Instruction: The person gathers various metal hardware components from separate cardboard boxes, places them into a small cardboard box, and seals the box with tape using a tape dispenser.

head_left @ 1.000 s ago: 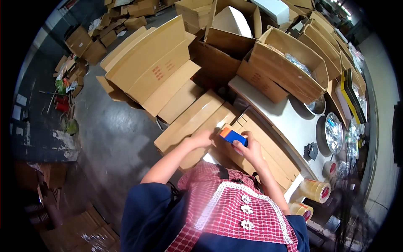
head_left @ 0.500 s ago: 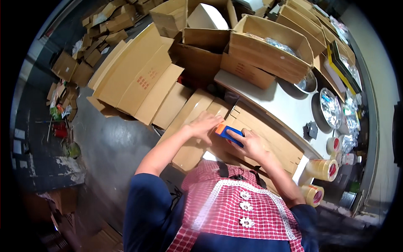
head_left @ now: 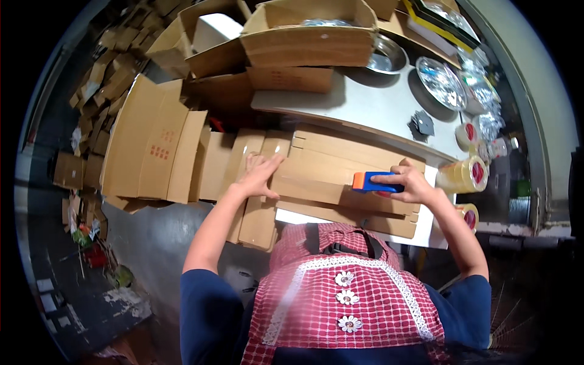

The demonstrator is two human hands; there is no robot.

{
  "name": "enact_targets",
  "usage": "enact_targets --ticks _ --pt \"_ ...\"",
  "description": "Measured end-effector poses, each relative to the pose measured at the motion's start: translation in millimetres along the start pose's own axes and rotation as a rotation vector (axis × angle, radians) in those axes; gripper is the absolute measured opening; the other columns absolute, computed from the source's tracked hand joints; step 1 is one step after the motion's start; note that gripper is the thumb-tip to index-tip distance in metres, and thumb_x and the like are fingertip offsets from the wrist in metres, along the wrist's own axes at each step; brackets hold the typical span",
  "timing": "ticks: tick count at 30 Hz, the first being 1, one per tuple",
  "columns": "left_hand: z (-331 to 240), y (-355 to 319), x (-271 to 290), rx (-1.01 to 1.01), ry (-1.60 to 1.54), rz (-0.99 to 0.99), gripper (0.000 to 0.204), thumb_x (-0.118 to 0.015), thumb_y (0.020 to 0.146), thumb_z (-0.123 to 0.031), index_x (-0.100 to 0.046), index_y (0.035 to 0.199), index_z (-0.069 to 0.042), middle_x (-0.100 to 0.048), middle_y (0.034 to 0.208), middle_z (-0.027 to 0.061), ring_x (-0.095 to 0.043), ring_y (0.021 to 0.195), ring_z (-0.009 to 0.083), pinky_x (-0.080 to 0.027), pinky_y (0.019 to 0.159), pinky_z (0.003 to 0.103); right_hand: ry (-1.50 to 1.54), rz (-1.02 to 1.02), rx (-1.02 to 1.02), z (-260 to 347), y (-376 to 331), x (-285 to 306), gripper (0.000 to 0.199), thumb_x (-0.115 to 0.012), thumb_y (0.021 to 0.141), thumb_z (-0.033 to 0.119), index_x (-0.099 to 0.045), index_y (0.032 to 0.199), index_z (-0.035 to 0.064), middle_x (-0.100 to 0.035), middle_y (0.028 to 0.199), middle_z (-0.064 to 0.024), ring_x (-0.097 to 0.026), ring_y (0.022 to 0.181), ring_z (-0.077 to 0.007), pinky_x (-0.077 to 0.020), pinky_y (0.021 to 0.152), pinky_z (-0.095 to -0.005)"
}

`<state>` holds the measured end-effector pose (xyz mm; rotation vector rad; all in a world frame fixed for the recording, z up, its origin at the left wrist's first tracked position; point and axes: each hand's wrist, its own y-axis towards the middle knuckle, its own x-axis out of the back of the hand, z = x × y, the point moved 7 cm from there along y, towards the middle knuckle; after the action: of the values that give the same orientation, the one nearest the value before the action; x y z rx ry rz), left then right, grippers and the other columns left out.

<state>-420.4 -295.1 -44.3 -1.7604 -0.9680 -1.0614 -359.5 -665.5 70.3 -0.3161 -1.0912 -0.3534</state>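
A blue tape dispenser with an orange front end is gripped in my right hand, over the right part of a flat folded carton. Part of a tape roll shows beneath it. My left hand lies with fingers spread at the carton's left end, where it meets long taped cardboard boxes. Slots are cut into both short ends of the carton. Whether tape runs between the hands is hard to make out.
A large open carton stands at left. Behind, the white table carries an open box, metal bowls and a small dark object. Tape rolls stand at right. Scrap cardboard is heaped far left.
My right hand has moved right with the tape dispenser, away from my left hand. My left hand stays at the carton's left end. The whole view has turned.
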Motion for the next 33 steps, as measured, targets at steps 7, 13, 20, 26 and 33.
enact_targets --ticks 7,13,20,26,33 --pt "6 -1 -3 0.013 0.07 -0.024 0.127 -0.092 0.055 -0.048 -0.024 0.157 -0.017 -0.038 0.158 0.0116 -0.042 0.136 0.0349 -0.011 0.118 0.059 -0.091 0.057 -0.067 -15 -26 -2 0.059 -0.08 0.076 0.028 -0.066 0.133 0.0342 -0.062 0.077 -0.0074 -0.059 0.077 -0.0261 -0.0408 0.087 -0.0371" --pt "10 3 -7 0.046 0.087 0.02 0.128 -0.092 0.055 -0.047 -0.023 0.158 -0.017 -0.035 0.16 0.0116 -0.039 0.14 0.0357 -0.011 0.118 0.064 -0.09 0.011 -0.017 -19 -20 -16 0.06 -0.081 0.073 0.025 -0.068 0.131 0.0357 -0.056 0.071 -0.0058 -0.057 0.068 -0.0237 -0.0431 0.084 -0.037" --pt "0 14 -25 0.083 0.28 0.144 0.13 -0.089 0.059 -0.054 -0.02 0.157 -0.004 -0.024 0.164 0.0168 -0.033 0.145 0.0363 -0.014 0.117 0.069 -0.19 0.006 -0.028 -22 -8 -34 0.052 -0.077 0.074 0.02 -0.071 0.123 0.033 -0.061 0.073 -0.0054 -0.061 0.069 -0.023 -0.0445 0.084 -0.0364" --pt "-106 60 -74 -0.051 0.233 -0.092 0.138 -0.075 0.069 -0.073 -0.009 0.155 0.012 -0.014 0.161 0.0321 -0.011 0.152 0.0448 -0.011 0.12 0.064 -0.29 -0.085 -0.04 -15 -6 -47 0.052 -0.071 0.074 0.017 -0.07 0.124 0.0323 -0.063 0.076 -0.008 -0.063 0.071 -0.0253 -0.0458 0.081 -0.0369" --pt "-172 102 -63 -0.339 0.05 -0.248 0.132 -0.077 0.067 -0.068 -0.016 0.154 0.01 -0.024 0.158 0.0292 -0.02 0.149 0.0428 -0.015 0.119 0.062 -0.243 -0.016 -0.097 -22 -10 -52 0.055 -0.076 0.081 0.039 -0.062 0.134 0.0314 -0.063 0.087 -0.0129 -0.065 0.076 -0.0332 -0.0524 0.074 -0.0437"
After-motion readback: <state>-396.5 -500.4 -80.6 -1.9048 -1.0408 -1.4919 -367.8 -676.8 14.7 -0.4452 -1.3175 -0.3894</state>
